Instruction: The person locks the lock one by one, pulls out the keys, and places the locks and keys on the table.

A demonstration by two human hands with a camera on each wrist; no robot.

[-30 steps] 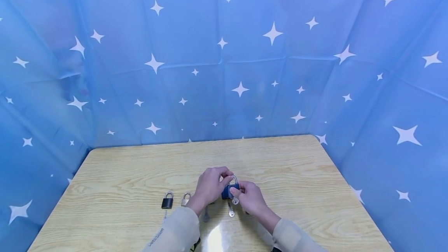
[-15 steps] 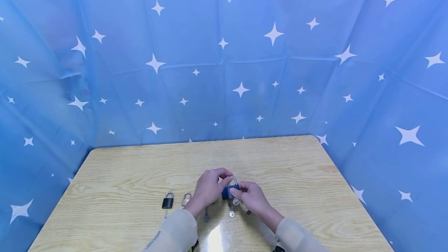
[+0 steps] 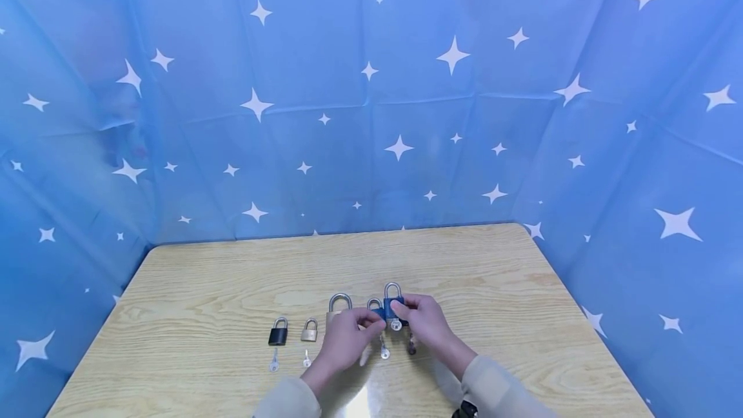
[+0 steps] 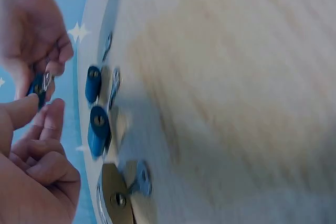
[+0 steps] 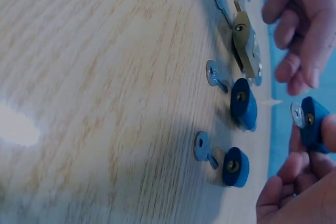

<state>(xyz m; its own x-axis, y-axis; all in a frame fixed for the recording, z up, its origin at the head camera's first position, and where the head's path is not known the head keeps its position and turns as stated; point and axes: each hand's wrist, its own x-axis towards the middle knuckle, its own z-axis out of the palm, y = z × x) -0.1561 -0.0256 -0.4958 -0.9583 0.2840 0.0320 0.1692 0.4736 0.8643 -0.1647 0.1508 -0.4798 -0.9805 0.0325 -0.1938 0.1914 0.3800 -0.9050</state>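
My right hand (image 3: 431, 326) grips a blue padlock (image 3: 393, 307) just above the table, shackle up. A silver key (image 5: 297, 115) shows its head beside that padlock's keyhole; how deep it sits I cannot tell. To the left, my left hand (image 3: 348, 339) hovers with loosely bent fingers. The right wrist view shows a gap between its fingertips and the padlock. Standing on the table under the hands are two blue padlocks, one larger (image 5: 243, 104) and one smaller (image 5: 235, 167). Each has a loose key in front, a nearer key (image 5: 202, 146) and a farther key (image 5: 213, 73).
Left along the same row stand a large brass padlock (image 5: 244, 43), partly behind the left hand in the head view, a small brass padlock (image 3: 309, 330) and a black padlock (image 3: 278, 332). Keys lie in front of them. A starry blue curtain (image 3: 325, 147) surrounds the wooden table (image 3: 244, 276).
My left hand has come off the padlock's shackle and moved down and left, uncovering the large brass padlock's shackle. My right hand has shifted slightly up and right with the blue padlock.
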